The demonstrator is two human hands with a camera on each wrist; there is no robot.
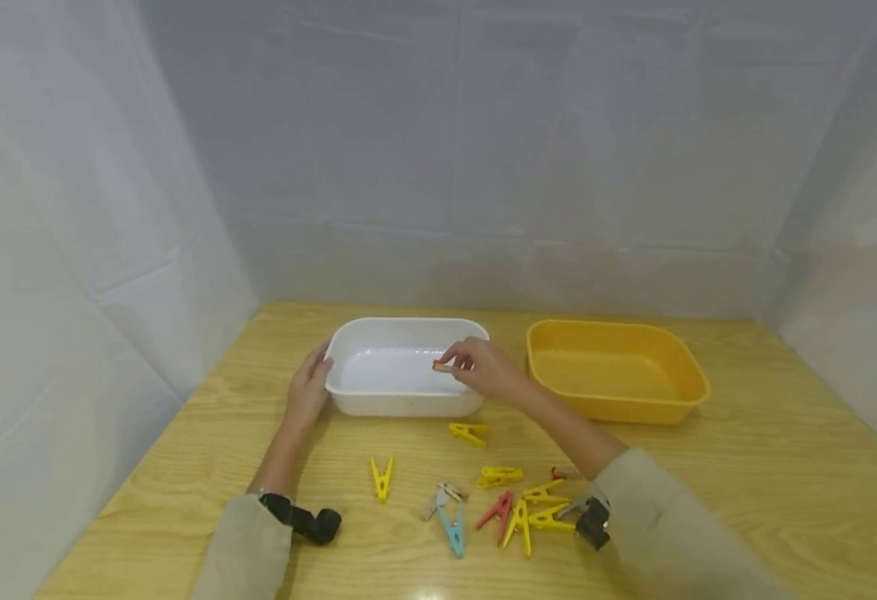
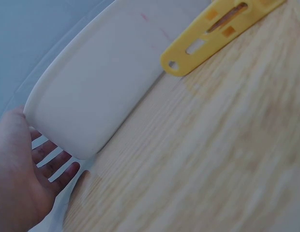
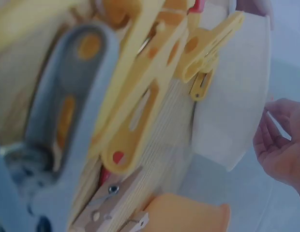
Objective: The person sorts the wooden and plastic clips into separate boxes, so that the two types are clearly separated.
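**Orange peg held over the white tub**

Right hand [image 1: 483, 367]: fingertips pinched together on a small orange peg [image 1: 439, 366], holding it above the inside of the white tub [image 1: 348, 333], near the tub's right wall. The peg is clear of the tub floor as far as the head view shows. The forearm runs back toward the near right part of the table [image 1: 784, 500], in a beige sleeve [image 1: 671, 525].

Left hand [image 1: 308, 387]: fingers straight and slightly spread, laid flat against the tub's left end wall; the thumb lies at the rim. The left wrist view shows the fingers [image 2: 53, 162] under the tub's lip, touching it.

The white tub stands at the far middle of the table. A yellow tub [image 1: 679, 358] stands just beside it to the right, not touching.

Between the tubs and the near edge lie loose pegs: one yellow peg [image 1: 468, 432] close to the white tub's near wall, another yellow peg [image 1: 382, 478] further left, and a cluster near the right forearm with several yellow ones, a red peg [image 1: 495, 512], a blue peg [image 1: 452, 527] and a wooden peg [image 1: 438, 500]. Exact count in the cluster cannot be told.
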